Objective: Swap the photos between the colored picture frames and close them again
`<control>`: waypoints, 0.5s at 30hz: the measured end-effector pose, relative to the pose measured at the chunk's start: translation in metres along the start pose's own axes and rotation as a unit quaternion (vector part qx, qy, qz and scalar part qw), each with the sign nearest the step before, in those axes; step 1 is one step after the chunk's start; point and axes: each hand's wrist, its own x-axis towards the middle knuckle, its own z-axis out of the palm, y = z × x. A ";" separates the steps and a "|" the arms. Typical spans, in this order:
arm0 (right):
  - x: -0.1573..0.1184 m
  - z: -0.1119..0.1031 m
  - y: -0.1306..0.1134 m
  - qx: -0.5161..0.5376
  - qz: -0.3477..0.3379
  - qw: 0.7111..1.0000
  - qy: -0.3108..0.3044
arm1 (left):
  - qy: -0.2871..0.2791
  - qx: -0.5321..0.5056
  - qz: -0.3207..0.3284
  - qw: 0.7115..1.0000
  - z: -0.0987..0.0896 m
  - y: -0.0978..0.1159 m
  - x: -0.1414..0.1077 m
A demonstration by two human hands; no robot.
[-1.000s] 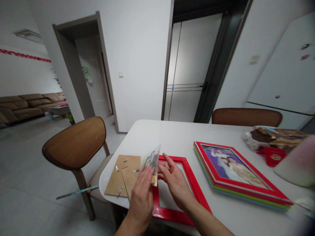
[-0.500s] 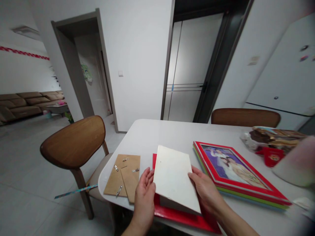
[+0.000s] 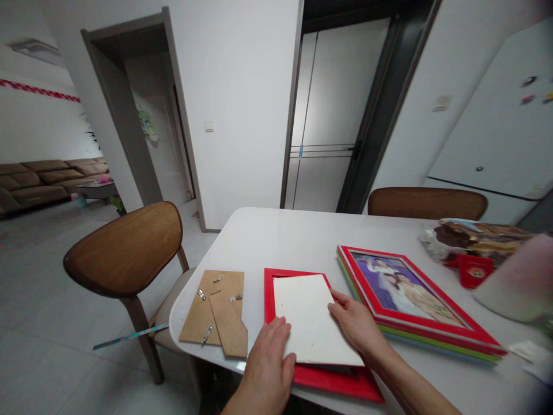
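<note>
A white rectangular card lies slightly askew over a red picture frame, whose border shows on the left, top and bottom. My right hand grips the card's right edge, thumb on top and fingers partly hidden. At the card's lower left edge, my left hand rests with fingers outstretched, touching it without grasping. Left of the frame is a brown backing board with metal clips and a fold-out stand leg.
A stack of frames, topped by a red framed photo, is on the right. Beyond are a red packet, a plastic bag and a pale pinkish object. Wooden chairs stand by the white table.
The card has come down from a tilted, two-handed hold onto the red frame. My left hand has let go of its edge and moved lower. The view shifted slightly.
</note>
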 end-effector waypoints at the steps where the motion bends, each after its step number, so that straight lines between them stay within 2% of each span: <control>1: 0.000 0.000 0.001 0.006 -0.003 1.000 0.003 | -0.005 0.009 0.000 1.000 -0.001 0.001 0.000; 4: -0.001 0.001 0.003 0.027 -0.009 1.000 0.003 | -0.018 0.032 -0.001 0.999 -0.003 0.003 -0.001; 7: -0.002 0.001 0.004 0.002 -0.009 1.000 0.014 | -0.022 0.052 0.006 0.998 -0.003 0.003 -0.001; 12: 0.003 0.003 -0.001 -0.117 -0.053 0.991 0.025 | -0.022 0.088 0.032 0.995 -0.003 0.002 0.001; 15: 0.003 0.003 -0.007 -0.258 -0.115 0.959 0.027 | -0.030 0.105 0.048 0.993 -0.003 0.003 0.001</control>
